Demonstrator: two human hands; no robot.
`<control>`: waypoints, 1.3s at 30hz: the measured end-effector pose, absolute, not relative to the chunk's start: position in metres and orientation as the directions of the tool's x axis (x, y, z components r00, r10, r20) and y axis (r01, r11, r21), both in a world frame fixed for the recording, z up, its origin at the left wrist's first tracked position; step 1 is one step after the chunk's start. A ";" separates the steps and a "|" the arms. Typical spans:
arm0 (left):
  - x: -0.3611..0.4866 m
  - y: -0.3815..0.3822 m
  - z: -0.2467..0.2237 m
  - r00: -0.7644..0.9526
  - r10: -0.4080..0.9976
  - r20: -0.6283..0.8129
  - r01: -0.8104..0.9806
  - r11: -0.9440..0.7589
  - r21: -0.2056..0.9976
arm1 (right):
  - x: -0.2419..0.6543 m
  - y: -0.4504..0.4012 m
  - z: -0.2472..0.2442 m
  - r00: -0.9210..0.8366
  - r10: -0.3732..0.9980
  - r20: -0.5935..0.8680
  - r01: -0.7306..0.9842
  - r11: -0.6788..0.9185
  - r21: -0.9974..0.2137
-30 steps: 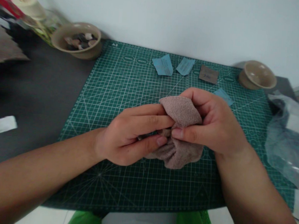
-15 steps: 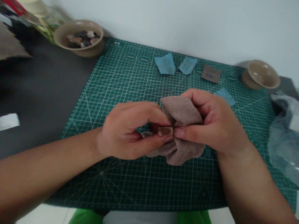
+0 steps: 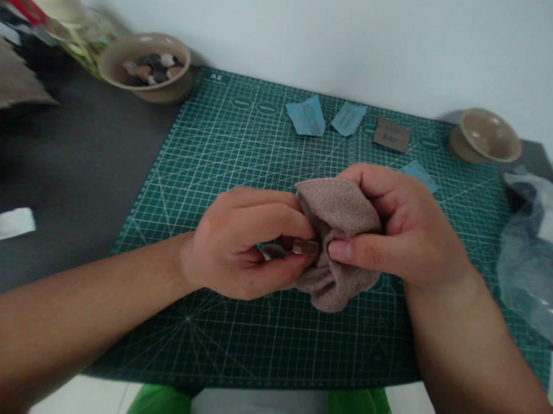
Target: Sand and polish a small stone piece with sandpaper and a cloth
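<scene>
A small brown stone-like block (image 3: 305,247) is pinched between the thumb and fingers of my left hand (image 3: 247,242). My right hand (image 3: 396,232) grips a bunched brownish-pink cloth (image 3: 344,204), its thumb pressing on the folds just right of the block. The cloth touches the block's right end and hangs below both hands. Part of the block is hidden by my left fingers and the fabric. Both hands are held over a green cutting mat (image 3: 203,184).
A beige bowl of stones (image 3: 171,93) stands back left. Blue sandpaper pieces (image 3: 309,116) and a grey-brown square (image 3: 391,136) lie at the mat's back. Another beige bowl (image 3: 465,143) and a clear plastic bag (image 3: 528,263) are at the right. A white strip (image 3: 7,225) lies left.
My right thumb has shifted slightly right, off the block's end and onto the cloth. The block has tilted in my left fingers, so its lighter top face shows less.
</scene>
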State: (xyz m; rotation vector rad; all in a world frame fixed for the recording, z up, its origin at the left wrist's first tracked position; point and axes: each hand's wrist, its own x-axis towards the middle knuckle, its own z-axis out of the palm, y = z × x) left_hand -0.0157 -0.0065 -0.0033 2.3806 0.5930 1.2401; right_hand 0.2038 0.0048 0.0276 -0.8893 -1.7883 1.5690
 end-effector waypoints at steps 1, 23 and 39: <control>-0.016 -0.006 -0.003 0.533 0.520 0.667 0.185 -0.841 0.508 | 0.204 0.004 0.028 -0.598 0.802 0.001 0.107 0.081 -0.991; -0.019 -0.001 -0.006 0.599 0.453 0.661 0.276 -0.891 0.361 | 0.198 0.008 0.024 -0.629 0.771 0.099 0.354 0.398 -0.846; -0.017 -0.001 -0.007 0.629 0.411 0.660 0.236 -0.910 0.341 | 0.197 0.003 0.031 -0.646 0.755 0.112 0.358 0.430 -0.829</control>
